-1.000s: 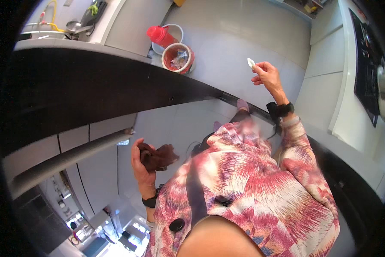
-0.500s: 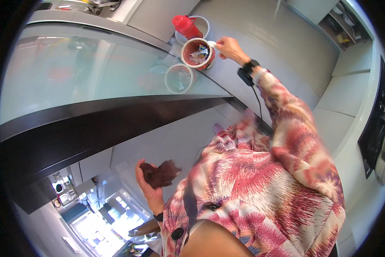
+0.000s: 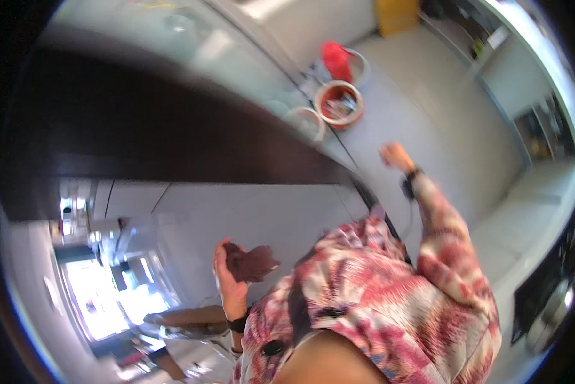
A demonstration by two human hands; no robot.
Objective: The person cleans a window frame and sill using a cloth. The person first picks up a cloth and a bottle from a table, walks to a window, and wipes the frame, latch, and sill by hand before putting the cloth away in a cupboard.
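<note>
My left hand (image 3: pixel 231 291) is closed around a crumpled dark brown cloth (image 3: pixel 252 263), holding it up beside my patterned sleeve. My right hand (image 3: pixel 397 157) is stretched out over the floor on the far side, apart from the waste bin (image 3: pixel 319 102). Its fingers look curled but are smeared by motion, and no object shows in them. The round bin has a pale rim and a reddish inside, with crumpled wrappers (image 3: pixel 343 106) in it. Behind the bin, a red flask-shaped container (image 3: pixel 336 62) stands in or against a pale basin (image 3: pixel 361 69).
A dark table edge (image 3: pixel 172 147) with a frosted glass top crosses from the left. Pale cabinets with open shelves (image 3: pixel 535 131) stand at the right, near a black hob (image 3: pixel 543 288). A chair-like brown shape (image 3: pixel 191 318) is at lower left. Light floor tiles (image 3: pixel 454 121) lie beyond my right hand.
My right hand has drawn back from the bin's rim, where a small white thing showed at its fingertips. My left hand still holds the cloth. The whole view has swung round.
</note>
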